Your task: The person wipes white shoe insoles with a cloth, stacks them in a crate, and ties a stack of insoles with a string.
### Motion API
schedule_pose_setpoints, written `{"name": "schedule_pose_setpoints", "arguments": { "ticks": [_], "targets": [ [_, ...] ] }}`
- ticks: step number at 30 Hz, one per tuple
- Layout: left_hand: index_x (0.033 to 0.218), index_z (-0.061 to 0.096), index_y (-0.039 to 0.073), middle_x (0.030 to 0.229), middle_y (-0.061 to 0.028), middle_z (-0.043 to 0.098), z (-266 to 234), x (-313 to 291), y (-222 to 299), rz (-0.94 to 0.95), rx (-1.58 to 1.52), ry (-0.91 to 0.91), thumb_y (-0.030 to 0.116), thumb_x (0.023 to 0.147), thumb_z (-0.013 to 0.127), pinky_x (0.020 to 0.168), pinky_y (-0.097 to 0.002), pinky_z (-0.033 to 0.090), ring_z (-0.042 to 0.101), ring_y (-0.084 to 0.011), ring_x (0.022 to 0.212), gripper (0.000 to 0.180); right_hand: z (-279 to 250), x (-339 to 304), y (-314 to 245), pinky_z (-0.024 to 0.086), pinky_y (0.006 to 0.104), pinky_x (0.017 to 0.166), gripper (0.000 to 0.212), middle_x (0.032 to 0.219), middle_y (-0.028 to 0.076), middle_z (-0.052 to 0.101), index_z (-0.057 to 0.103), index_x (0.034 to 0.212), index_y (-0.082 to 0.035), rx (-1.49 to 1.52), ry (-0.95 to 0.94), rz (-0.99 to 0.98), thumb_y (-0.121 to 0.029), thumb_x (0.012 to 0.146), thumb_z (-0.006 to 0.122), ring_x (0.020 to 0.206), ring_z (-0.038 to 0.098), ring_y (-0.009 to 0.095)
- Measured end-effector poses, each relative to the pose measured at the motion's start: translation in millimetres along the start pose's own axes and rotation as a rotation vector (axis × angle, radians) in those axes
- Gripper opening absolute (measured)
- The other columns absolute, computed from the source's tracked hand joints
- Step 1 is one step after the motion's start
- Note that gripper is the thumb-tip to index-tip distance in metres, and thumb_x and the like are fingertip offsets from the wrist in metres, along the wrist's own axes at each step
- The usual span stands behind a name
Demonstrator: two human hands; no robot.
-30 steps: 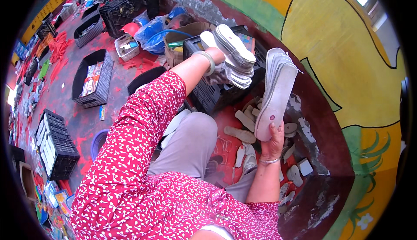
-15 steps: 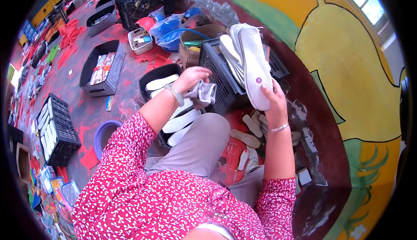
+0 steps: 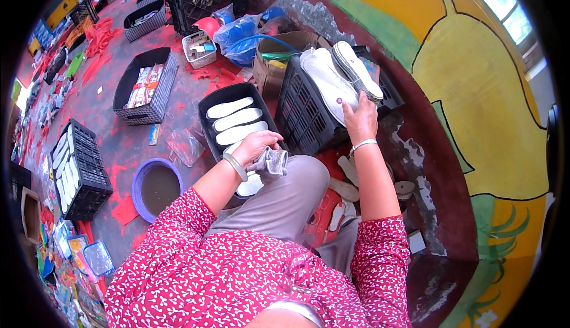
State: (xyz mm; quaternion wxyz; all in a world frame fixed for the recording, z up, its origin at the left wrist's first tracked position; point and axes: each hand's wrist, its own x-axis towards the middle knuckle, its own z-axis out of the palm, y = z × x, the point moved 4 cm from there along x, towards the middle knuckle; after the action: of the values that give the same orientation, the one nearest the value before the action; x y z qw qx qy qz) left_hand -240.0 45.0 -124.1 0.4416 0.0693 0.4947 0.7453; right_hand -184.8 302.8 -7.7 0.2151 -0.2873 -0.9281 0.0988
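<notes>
My right hand grips the near end of a bundle of white insoles, with its thumb at their edge. The top insole has a small purple dot, and the bundle lies slanted over a dark plastic crate. Beside it another stack of insoles touches or nearly touches my fingertips. My left hand is closed on a crumpled grey cloth above my knee. Partly under that hand stands a black basket with white insoles laid in a row.
A purple basin of murky water stands at left, near a black crate of insoles. Farther off are a grey basket with packets and a small white basket. More insoles lie by my legs; a painted wall rises at right.
My right hand has lowered the bundle of insoles from upright onto the crate, beside the other stack. My left hand with the cloth has moved down and slightly left.
</notes>
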Motion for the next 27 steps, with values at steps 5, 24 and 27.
{"name": "schedule_pose_setpoints", "arguments": {
  "ticks": [5, 24, 27],
  "targets": [
    [0.104, 0.059, -0.005, 0.082, -0.0086, 0.061, -9, 6, 9, 0.074, -0.127, 0.082, 0.009, 0.088, 0.05, 0.064, -0.028, 0.05, 0.061, -0.0155, 0.07, 0.023, -31, -24, -24, 0.04, 0.0473, 0.091, 0.054, 0.124, 0.017, 0.05, 0.046, 0.129, -0.008, -0.05, 0.138, -0.108, -0.035, 0.085, 0.06, 0.117, 0.046, 0.032],
    [0.107, 0.057, 0.001, 0.104, -0.0087, 0.06, 221, -2, -33, -0.049, -0.398, -0.42, 0.012, 0.092, 0.055, 0.086, -0.0296, 0.048, 0.058, -0.017, 0.098, 0.019, -27, -132, 98, 0.054, 0.0301, 0.065, 0.021, 0.089, 0.011, 0.064, 0.059, 0.102, -0.001, 2.126, -0.312, 0.221, -0.015, 0.09, 0.049, 0.074, 0.063, 0.021],
    [0.105, 0.059, 0.004, 0.103, -0.006, 0.06, 219, 3, -33, 0.012, -0.176, -0.288, 0.014, 0.09, 0.06, 0.082, -0.0294, 0.05, 0.057, -0.0144, 0.096, 0.019, -21, -141, 113, 0.05, 0.0313, 0.058, 0.016, 0.083, 0.007, 0.062, 0.061, 0.094, -0.005, 1.978, -0.187, 0.656, -0.018, 0.089, 0.052, 0.067, 0.06, 0.018]
  ]
}}
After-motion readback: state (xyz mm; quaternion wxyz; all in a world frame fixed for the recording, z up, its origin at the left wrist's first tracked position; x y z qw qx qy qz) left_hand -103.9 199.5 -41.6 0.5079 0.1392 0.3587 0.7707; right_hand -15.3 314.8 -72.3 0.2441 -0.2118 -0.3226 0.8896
